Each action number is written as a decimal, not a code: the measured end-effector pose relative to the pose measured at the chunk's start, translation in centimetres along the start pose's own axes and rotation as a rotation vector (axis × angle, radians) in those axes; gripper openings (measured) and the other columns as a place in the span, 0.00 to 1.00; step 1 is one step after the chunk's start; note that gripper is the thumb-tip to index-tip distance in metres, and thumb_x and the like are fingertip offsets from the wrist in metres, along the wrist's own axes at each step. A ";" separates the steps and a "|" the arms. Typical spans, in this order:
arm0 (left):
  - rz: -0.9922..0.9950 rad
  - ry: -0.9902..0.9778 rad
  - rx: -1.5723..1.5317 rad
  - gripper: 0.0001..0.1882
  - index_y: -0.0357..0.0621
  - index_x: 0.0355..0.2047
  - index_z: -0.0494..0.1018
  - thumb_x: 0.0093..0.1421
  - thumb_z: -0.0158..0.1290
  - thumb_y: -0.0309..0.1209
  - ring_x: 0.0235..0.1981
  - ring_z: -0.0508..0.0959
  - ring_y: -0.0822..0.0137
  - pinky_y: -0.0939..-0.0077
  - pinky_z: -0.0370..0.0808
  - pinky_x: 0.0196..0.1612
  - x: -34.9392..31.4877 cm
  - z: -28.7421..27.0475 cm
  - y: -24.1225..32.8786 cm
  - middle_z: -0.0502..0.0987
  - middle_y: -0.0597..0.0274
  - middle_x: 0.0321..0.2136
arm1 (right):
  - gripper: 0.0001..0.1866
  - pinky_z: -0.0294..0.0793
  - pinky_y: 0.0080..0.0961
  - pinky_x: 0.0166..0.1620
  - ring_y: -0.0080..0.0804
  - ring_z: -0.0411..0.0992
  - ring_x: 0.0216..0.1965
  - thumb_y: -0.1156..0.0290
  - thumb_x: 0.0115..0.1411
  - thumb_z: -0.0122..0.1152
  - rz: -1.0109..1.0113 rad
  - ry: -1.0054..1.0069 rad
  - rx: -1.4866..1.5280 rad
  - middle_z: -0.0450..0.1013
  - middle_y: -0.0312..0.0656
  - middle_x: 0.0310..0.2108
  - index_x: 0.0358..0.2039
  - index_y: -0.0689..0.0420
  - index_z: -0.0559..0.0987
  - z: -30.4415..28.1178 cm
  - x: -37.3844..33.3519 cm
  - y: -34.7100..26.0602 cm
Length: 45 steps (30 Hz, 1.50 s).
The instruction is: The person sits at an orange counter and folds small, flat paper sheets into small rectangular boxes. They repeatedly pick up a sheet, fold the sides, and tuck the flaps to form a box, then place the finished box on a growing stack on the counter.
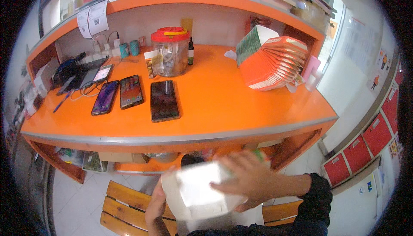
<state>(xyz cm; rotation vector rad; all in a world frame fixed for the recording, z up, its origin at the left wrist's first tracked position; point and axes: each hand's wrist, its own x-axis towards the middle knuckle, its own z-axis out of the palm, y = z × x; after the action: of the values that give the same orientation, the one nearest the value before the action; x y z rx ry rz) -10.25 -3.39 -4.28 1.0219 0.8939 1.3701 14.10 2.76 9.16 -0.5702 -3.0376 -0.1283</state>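
In front of me, below the desk's front edge, I hold an open paper box [200, 184] with a pale white inside. My left hand [157, 197] is closed on its left edge, with the fingers partly hidden behind the wall. Across the box's right side lies my right hand [247, 178], somewhat blurred, its fingers bent over the wall and one finger reaching over the inside. A bit of green shows just beyond the right hand. The outer faces of the box are mostly hidden.
On the orange desk [215, 115] lie several phones, one a dark phone [164, 101]. Behind them stands a clear jar [174, 57] with a red lid. A stack of folded red and green cartons [275, 63] leans at the right. Below is a slatted wooden bench [122, 208].
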 end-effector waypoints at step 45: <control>-0.104 0.000 0.716 0.23 0.41 0.46 0.62 0.50 0.52 0.35 0.42 0.68 0.60 0.70 0.64 0.45 -0.1 -3.1 -4.3 0.67 0.54 0.43 | 0.26 0.66 0.38 0.31 0.45 0.68 0.25 0.46 0.50 0.45 0.851 0.568 -0.627 0.69 0.48 0.19 0.22 0.59 0.74 -13.5 3.1 31.0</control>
<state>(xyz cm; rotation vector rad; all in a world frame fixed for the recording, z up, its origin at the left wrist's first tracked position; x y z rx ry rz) -11.72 -3.05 -9.33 1.4789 1.4675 0.9656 22.93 31.48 25.00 -1.4775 -1.9603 -0.9929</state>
